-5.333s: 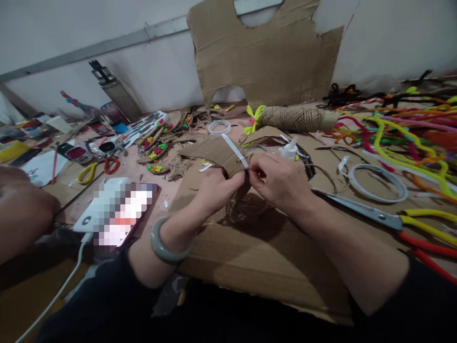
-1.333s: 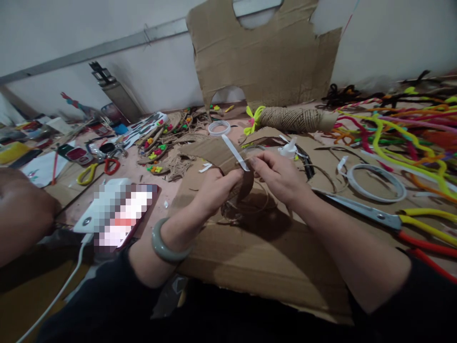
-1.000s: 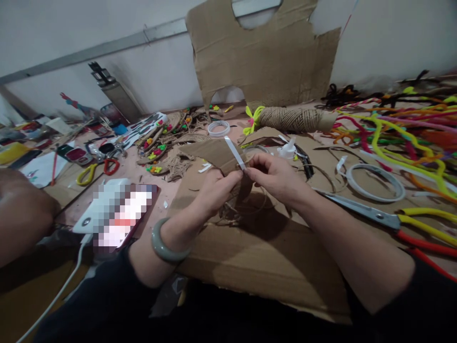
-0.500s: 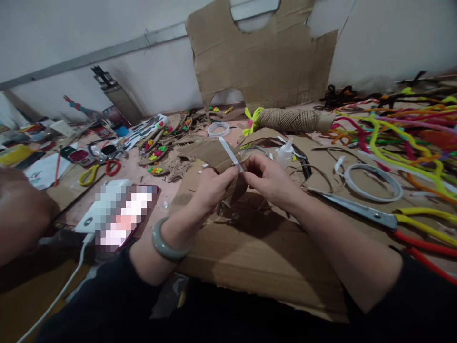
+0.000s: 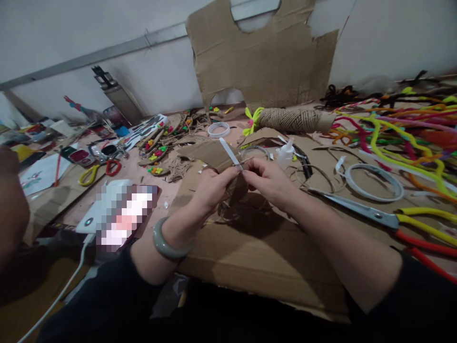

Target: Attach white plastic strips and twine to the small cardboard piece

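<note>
Strip [image 5: 229, 151], white and narrow, pinched at its near end between left hand [image 5: 210, 188] and right hand [image 5: 266, 180]. Slants up and away in front of a brown cardboard piece [image 5: 204, 151]; hard to tell whether touching it. On the left, a narrow grip, thumb pressed to the strip (grey-green bangle [image 5: 162, 244] round the wrist). On the right, another narrow grip, thumb and forefinger close together at the same end, other fingers curled. Below both, a large cardboard sheet [image 5: 260, 271]. Just beyond the right hand, a white bottle [image 5: 285, 154]; farther right, scissors [image 5: 379, 216] lying near a thin white ring [image 5: 382, 197]. Behind, a twine spool [image 5: 291, 119] on its side.
</note>
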Demonstrator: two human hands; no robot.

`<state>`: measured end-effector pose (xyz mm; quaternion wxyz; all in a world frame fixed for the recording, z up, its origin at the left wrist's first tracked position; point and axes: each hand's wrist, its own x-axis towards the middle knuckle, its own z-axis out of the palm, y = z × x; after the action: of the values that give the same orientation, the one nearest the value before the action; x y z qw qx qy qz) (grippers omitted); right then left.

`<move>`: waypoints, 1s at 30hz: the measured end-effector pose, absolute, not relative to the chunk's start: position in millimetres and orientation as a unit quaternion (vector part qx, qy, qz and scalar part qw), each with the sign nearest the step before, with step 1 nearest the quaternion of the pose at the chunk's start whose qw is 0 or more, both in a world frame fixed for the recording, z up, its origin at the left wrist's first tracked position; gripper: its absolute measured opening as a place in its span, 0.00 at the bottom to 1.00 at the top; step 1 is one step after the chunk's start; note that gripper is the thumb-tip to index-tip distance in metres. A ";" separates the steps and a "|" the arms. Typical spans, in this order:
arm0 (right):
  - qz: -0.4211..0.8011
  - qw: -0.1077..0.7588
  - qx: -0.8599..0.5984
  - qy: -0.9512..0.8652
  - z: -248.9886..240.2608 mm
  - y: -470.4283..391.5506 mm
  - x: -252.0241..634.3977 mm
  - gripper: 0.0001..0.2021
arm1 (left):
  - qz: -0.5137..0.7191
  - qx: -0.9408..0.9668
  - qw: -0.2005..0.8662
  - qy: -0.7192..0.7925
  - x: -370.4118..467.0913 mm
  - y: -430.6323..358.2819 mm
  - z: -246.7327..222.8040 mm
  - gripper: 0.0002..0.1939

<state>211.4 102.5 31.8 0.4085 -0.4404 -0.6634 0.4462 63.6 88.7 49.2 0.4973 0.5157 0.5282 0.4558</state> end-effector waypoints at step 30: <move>0.497 0.414 -0.425 -0.633 36.0 102.6 212.2 0.05 | 0.445 0.525 0.482 0.543 64.5 88.1 53.4 0.09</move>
<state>212.2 102.6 36.0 0.4144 -0.4250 -0.6329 0.4971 64.5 88.1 53.4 0.4818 0.5247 0.5430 0.4447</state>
